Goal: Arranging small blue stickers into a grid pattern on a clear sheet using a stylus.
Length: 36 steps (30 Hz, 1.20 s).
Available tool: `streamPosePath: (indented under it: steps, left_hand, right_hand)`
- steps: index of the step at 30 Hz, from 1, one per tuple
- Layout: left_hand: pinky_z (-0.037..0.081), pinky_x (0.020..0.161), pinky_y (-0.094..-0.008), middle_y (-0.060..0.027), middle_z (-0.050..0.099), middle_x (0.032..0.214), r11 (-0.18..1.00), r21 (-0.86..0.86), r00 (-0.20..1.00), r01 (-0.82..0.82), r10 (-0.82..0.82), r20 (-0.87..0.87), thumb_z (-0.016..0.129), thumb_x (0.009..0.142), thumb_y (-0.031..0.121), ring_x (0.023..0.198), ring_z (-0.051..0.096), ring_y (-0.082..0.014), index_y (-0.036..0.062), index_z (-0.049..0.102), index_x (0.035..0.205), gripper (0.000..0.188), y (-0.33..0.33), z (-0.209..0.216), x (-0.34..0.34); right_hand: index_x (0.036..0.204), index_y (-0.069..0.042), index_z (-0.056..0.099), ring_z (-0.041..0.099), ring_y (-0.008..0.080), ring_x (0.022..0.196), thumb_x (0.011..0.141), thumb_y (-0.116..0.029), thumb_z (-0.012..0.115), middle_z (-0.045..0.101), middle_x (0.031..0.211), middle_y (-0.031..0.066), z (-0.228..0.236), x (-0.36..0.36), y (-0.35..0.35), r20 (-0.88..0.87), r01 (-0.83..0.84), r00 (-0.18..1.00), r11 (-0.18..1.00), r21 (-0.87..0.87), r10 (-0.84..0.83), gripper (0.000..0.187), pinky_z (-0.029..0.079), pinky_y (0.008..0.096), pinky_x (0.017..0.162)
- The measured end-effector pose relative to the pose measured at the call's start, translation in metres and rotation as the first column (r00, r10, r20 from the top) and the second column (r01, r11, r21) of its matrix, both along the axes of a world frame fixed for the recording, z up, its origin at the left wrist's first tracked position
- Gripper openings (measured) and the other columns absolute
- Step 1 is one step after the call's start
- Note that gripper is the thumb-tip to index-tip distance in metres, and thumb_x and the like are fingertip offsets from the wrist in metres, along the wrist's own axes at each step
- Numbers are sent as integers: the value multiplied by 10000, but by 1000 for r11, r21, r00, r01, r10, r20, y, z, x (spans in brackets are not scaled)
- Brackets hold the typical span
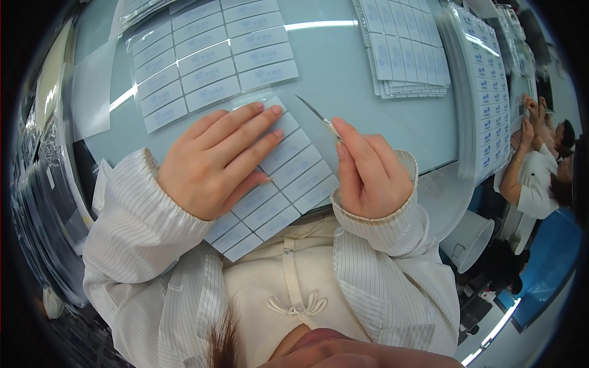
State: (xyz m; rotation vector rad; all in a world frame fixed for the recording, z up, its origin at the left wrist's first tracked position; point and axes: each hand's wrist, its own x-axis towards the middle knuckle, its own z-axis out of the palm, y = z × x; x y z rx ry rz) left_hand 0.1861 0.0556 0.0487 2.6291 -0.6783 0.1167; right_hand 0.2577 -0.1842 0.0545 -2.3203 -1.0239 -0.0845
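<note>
My left hand (215,159) lies flat on a sheet of pale rectangular labels (302,164), its fingers stretched toward the upper right. The sheet is set at a slant on the light blue-green table (331,67), and its lower end reaches over the near edge against my clothing. Pinched between the thumb and fingers of my right hand (374,175) is a slim knife (314,110) with a narrow pointed metal blade. The blade points up and left, just off the sheet's right side. Most of its handle is hidden by my fingers.
Beyond my left hand lie more label sheets (205,55), near a translucent sheet (92,92). A stack of label sheets (405,52) sits at the far right, beside a tall pile with blue print (485,98). A white bin (471,239) stands below; another person (531,178) is farther right.
</note>
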Motion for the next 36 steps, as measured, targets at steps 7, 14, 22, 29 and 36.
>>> streamPosePath:
  steps: [7,14,22,29,36]
  left_hand:
    - [496,969,-406,-176,575,1337,995,-84,998,-55,51,-43,711,782,250,1199,570,-344,-44,587,1250,566,0,-3,0]
    - [494,968,-399,-175,566,1346,995,-81,996,-64,58,-73,714,778,257,1189,572,-334,-56,578,1256,587,1,-1,2]
    - [463,986,-394,-185,540,1345,991,-111,995,-74,66,-81,739,699,164,1184,554,-309,-74,584,1212,586,0,0,1]
    - [460,989,-397,-178,541,1350,990,-116,994,-79,70,-79,749,687,153,1184,555,-308,-61,586,1219,596,0,-1,2]
    - [478,967,-406,-165,578,1334,996,-65,996,-62,58,-61,707,797,278,1178,579,-329,-40,587,1252,568,2,-1,3]
  right_hand:
    - [1212,12,650,559,155,573,833,94,653,619,807,82,-13,-3,12,15,-79,997,997,-18,79,388,468,257,527]
    - [1191,29,663,551,145,550,796,124,655,610,775,73,-14,-3,17,69,-84,994,996,-37,86,405,460,252,499]
    - [1196,39,658,544,142,541,788,134,654,602,754,72,-13,-3,19,54,-102,993,994,-48,104,419,451,251,487]
    - [1199,38,658,535,141,524,797,130,659,590,731,65,-12,-5,19,53,-99,993,992,-79,103,412,446,253,477]
    - [1198,35,659,542,142,524,800,119,674,592,727,63,-12,-5,20,56,-89,994,993,-83,93,407,448,253,477]
